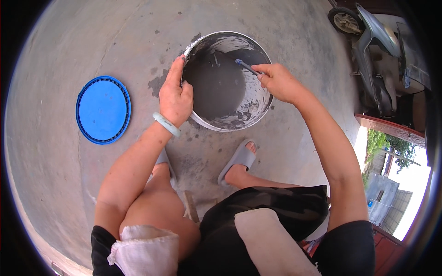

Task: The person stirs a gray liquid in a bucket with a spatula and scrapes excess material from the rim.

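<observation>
A white bucket (pixel 202 120) stands on the floor in front of me, its inner wall smeared with white and grey. Grey, muddy-looking paste (pixel 216 87) lies inside it. My left hand (pixel 176 94), with a pale bangle on the wrist, holds the bucket's left rim, fingers along the edge and thumb beside it. At the right rim my right hand (pixel 277 83) is closed round the slim dark handle of a tool (pixel 245 66) with a blue collar. The tool slants into the bucket; its working end cannot be made out against the paste.
A round blue lid (pixel 104 110) lies on the concrete floor (pixel 60 175) to the left. My feet in grey slippers (pixel 241 158) are just this side of the bucket. A pale cloth pad (pixel 271 244) rests on my lap. A scooter (pixel 373 60) stands at the far right, near an open doorway.
</observation>
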The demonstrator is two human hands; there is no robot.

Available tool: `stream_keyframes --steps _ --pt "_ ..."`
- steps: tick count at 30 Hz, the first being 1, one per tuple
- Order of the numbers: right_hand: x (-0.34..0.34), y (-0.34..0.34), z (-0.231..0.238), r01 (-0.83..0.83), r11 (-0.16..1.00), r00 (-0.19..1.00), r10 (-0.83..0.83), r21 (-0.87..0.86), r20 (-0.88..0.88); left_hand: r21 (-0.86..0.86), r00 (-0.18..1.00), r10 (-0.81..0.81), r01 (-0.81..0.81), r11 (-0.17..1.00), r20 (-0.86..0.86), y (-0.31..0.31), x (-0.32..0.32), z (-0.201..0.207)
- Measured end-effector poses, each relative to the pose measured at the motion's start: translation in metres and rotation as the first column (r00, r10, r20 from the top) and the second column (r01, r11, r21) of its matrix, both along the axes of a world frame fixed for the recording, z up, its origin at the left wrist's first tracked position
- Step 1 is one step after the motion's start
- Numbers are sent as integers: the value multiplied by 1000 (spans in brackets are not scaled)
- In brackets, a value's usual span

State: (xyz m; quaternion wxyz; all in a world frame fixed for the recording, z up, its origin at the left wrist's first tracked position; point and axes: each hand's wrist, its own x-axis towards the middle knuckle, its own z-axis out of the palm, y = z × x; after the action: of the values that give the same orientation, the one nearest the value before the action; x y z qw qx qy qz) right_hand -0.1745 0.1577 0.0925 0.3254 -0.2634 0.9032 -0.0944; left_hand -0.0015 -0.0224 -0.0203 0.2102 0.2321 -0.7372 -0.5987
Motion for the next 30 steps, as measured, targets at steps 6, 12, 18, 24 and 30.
stream_keyframes --steps 6,12,18,24,30 --pt "4 21 46 306 952 942 -306 22 139 3 1000 3 -3 1000 -21 -5 3 -10" --pt "1 0 -15 132 991 989 -132 5 71 -34 999 -4 3 999 -41 -2 0 -5" --pt "8 11 -8 165 986 985 -163 -31 58 -4 999 0 0 1000 -48 -1 3 -9" --pt "13 33 43 179 981 984 -179 -71 3 -28 998 7 -9 1000 -55 -2 2 -4" --pt "24 29 62 286 954 957 -281 -91 64 -67 1000 8 -9 998 -29 -4 0 -7"
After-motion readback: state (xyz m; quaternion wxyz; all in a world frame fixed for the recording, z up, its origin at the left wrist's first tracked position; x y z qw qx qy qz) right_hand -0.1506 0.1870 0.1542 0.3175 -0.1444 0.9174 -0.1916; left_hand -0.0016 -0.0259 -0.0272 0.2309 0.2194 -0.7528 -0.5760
